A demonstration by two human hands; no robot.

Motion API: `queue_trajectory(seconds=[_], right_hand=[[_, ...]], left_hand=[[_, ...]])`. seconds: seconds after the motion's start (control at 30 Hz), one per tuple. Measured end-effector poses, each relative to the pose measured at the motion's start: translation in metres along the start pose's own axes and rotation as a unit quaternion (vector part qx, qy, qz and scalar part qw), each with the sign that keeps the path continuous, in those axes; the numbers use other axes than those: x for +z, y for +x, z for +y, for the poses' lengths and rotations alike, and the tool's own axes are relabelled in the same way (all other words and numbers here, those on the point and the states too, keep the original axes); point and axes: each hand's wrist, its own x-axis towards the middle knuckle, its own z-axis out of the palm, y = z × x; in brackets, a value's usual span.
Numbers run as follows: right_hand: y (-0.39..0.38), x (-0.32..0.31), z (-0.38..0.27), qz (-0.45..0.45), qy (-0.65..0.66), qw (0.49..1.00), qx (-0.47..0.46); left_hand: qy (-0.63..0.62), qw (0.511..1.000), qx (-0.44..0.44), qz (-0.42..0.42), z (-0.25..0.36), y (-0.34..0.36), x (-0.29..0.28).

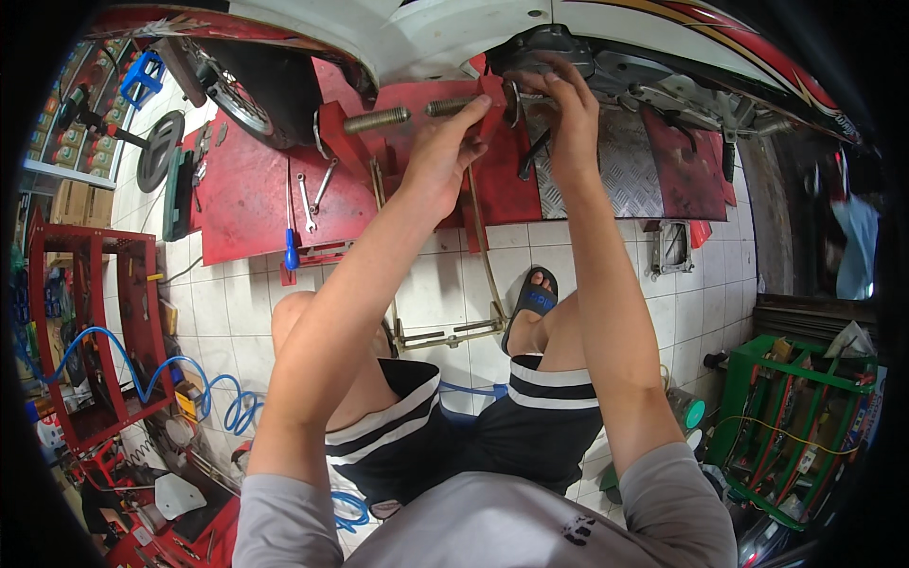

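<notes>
A red wheel clamp stands on the lift bench, with two facing threaded bolts, a left bolt (pixel 377 119) and a right bolt (pixel 449 106). My left hand (pixel 441 159) is closed at the right red clamp jaw (pixel 490 106), its index finger lying along it just under the bolt. On the jaw's outer side is a round metal disc (pixel 512 102). My right hand (pixel 571 118) reaches up beside this disc with fingers bent and apart; whether the fingertips touch it I cannot tell. Left of the clamp stands a motorcycle wheel (pixel 239 102).
Two wrenches (pixel 307 204) and a blue-handled screwdriver (pixel 291 248) lie on the red bench (pixel 241 213). A metal bar frame (pixel 450 339) hangs down between my legs. A red rack (pixel 95 312) and coiled blue hose (pixel 194 371) are left, a green rack (pixel 757 379) right. A motorcycle body (pixel 454 38) overhangs the bench.
</notes>
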Motion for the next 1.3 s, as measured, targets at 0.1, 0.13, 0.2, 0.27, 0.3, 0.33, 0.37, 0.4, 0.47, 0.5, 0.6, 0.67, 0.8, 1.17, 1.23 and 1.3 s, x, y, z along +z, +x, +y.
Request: queue_trajectory(seconds=[0.1, 0.13, 0.2, 0.27, 0.3, 0.33, 0.37, 0.4, 0.47, 0.5, 0.6, 0.67, 0.8, 1.17, 1.23, 1.3], right_hand=[[0.005, -0.016, -0.001, -0.065, -0.026, 0.997, 0.034], [0.006, -0.019, 0.002, -0.062, -0.026, 0.997, 0.029], [0.002, -0.005, -0.001, -0.026, -0.02, 0.999, -0.002], [-0.003, 0.01, -0.005, 0.013, -0.023, 0.999, -0.031], [-0.003, 0.011, -0.005, 0.018, -0.033, 0.999, -0.032], [-0.004, 0.012, -0.005, 0.023, -0.043, 0.998, -0.033], [-0.002, 0.003, -0.002, 0.018, -0.032, 0.999, -0.016], [0.002, -0.013, 0.002, 0.014, -0.022, 1.0, 0.0], [0.007, -0.021, 0.005, 0.011, -0.012, 1.0, 0.004], [0.007, -0.018, 0.004, 0.012, -0.012, 1.0, -0.008], [0.004, 0.005, 0.002, 0.029, -0.013, 0.997, -0.065], [0.001, 0.009, 0.0, 0.027, -0.013, 0.998, -0.059], [0.004, -0.015, 0.001, -0.002, 0.028, 1.0, 0.002], [0.006, -0.02, 0.002, 0.061, 0.111, 0.992, -0.017], [0.008, -0.014, 0.002, 0.075, 0.044, 0.996, -0.008], [0.006, -0.005, 0.001, 0.074, -0.005, 0.997, 0.014]], left_hand=[[0.0, 1.0, -0.001, 0.0, 0.0, 0.0, 0.002], [-0.001, 1.0, 0.001, 0.001, 0.0, 0.0, 0.003], [-0.003, 1.0, 0.001, 0.003, 0.0, 0.0, 0.002], [-0.005, 1.0, 0.001, 0.003, -0.001, 0.001, 0.0], [-0.002, 1.0, 0.001, 0.0, 0.0, 0.001, -0.001], [0.001, 1.0, 0.0, -0.003, 0.0, 0.001, -0.001], [0.004, 1.0, 0.0, -0.006, 0.0, 0.002, -0.002], [0.004, 1.0, -0.001, -0.006, 0.0, 0.002, -0.001], [0.003, 1.0, -0.002, -0.007, 0.0, 0.002, 0.0], [0.003, 1.0, -0.003, -0.008, 0.0, 0.002, 0.0], [0.004, 1.0, -0.005, -0.008, 0.0, 0.003, -0.002], [0.006, 1.0, -0.003, -0.003, 0.0, 0.002, -0.003], [0.001, 1.0, -0.007, -0.003, 0.002, 0.0, 0.001], [-0.005, 1.0, -0.01, -0.009, 0.003, 0.0, 0.002], [-0.003, 1.0, -0.015, -0.004, 0.004, 0.0, 0.001], [-0.001, 1.0, -0.018, -0.003, 0.005, 0.0, 0.001]])
